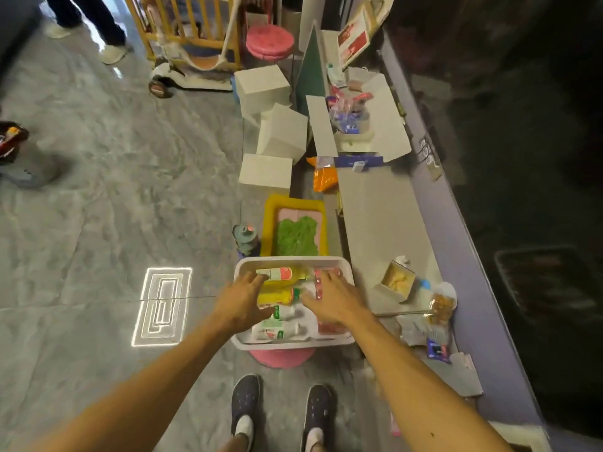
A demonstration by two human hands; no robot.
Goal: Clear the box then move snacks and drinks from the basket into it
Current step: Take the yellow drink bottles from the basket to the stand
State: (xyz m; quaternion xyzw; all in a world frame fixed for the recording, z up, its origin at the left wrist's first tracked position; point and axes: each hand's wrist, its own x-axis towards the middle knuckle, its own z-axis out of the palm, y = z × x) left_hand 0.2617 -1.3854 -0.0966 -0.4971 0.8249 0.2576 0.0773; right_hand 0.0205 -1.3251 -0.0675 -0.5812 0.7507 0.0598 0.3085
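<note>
While box (pixel 390 125) at far end of table (pixel 385 216) has items inside, basket (pixel 295 345) sits near, on pink stool (pixel 282 357). Left hand (pixel 243 300) open, fingers spread over yellow bottle (pixel 277 295). Right hand (pixel 332 300) open over red pack (pixel 328 272). Nothing gripped. Advice: wrap bottle mid-body, pinch pack edge, lift straight.

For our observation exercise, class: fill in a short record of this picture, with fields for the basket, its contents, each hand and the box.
Basket: white basket on a pink stool
Contents: yellow bottles, white bottles, red packets
Left hand: open, spread over the bottles
Right hand: open, spread over the red packets
Box: open box farther off, purple and pink packs inside
Stage: box not yet cleared
</note>
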